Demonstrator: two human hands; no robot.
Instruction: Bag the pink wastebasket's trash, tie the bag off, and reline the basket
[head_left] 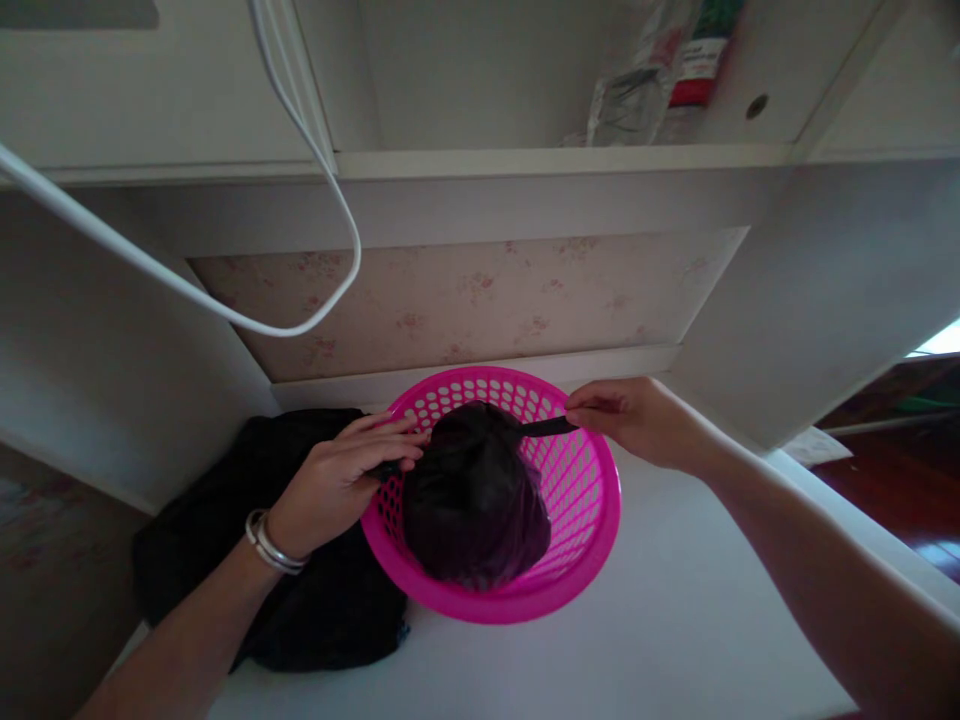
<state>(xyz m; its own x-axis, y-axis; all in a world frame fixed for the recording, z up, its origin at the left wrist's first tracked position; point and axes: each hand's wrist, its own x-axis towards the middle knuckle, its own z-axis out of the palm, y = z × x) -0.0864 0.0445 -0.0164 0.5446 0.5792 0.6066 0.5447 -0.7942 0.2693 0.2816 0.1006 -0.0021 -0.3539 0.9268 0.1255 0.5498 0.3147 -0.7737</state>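
1. The black bag [476,500] sits in the pink basket [499,605], between my two grips.
2. I judge it soft, slippery and easily torn; its weight I can't read from here.
3. I'd take hold at its gathered ends rather than its round body.
4. My right grip [634,418] is closed in a pinch on the bag's strip [550,427].
5. My left grip [349,468] has bent fingers over the near rim, a black end beneath; I can't tell how firmly closed.
6. Below my left wrist lies a black bundle [330,630], on the white worktop [637,640].
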